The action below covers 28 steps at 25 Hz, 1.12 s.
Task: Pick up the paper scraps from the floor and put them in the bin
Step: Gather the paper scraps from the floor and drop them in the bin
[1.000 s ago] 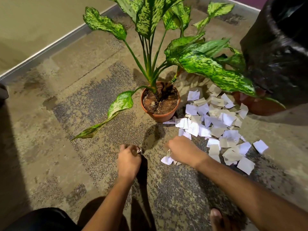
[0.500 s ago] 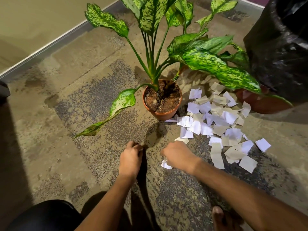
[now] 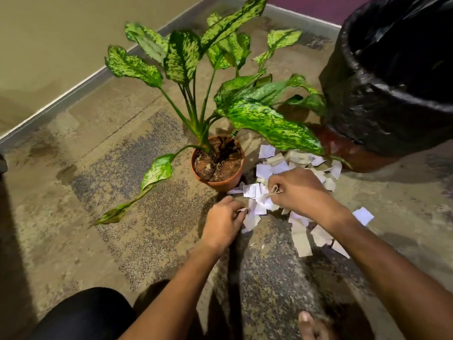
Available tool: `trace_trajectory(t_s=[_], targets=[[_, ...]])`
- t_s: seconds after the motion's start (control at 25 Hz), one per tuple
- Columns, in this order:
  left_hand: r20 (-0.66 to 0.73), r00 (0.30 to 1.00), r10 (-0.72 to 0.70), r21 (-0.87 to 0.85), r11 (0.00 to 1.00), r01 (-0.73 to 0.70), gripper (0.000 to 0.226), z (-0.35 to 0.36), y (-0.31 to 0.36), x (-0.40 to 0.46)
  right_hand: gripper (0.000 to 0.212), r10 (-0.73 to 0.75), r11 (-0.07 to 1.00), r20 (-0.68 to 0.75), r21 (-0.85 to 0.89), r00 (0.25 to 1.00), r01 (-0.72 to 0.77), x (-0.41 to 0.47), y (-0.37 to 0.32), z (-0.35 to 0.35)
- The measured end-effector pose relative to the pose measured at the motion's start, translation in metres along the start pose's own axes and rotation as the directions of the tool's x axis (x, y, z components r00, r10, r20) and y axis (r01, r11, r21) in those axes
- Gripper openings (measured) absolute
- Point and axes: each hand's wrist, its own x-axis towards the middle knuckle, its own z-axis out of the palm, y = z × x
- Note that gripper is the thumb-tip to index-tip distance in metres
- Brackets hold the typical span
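A heap of white and beige paper scraps (image 3: 299,160) lies on the floor to the right of a potted plant. My right hand (image 3: 297,192) is over the heap with its fingers curled, pinching a few scraps at the fingertips. At the heap's left edge my left hand (image 3: 223,223) pinches a small scrap between curled fingers. The bin (image 3: 392,77), lined with a black bag, stands at the upper right, beyond the heap, its mouth open.
A terracotta pot (image 3: 220,183) with a large variegated plant stands just left of the scraps; its leaves (image 3: 269,123) hang over the heap. A second reddish pot (image 3: 348,153) sits under the bin's edge. My knee (image 3: 81,315) and toe (image 3: 308,325) show at the bottom. A wall runs along the left.
My right hand has moved up and to the right into the heap, now pinching scraps. My left hand has shifted right to the heap's edge. The view has tilted up towards the bin.
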Motion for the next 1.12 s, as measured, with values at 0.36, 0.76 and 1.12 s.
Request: trace_trajectory(t_s=[0.36,0.76,1.12], targets=[[-0.426,0.784,0.452,-0.17,0.811,-0.56,0.011,0.005,0.197,0.074,0.014,0.147,0.985,-0.726,0.169,0.672,-0.033,-0.065,0.05,-0.158],[-0.502,0.82,0.274,-0.192,0.889,-0.415,0.025,-0.021,0.308,0.125,0.041,0.286,0.956,-0.683,0.153,0.672,-0.252,-0.066,0.126,-0.201],[-0.374,0.812,0.449,-0.141,0.838,-0.528,0.055,-0.005,0.306,0.125,0.055,0.22,0.972,-0.665,0.207,0.714,-0.107,-0.088,0.135,-0.18]])
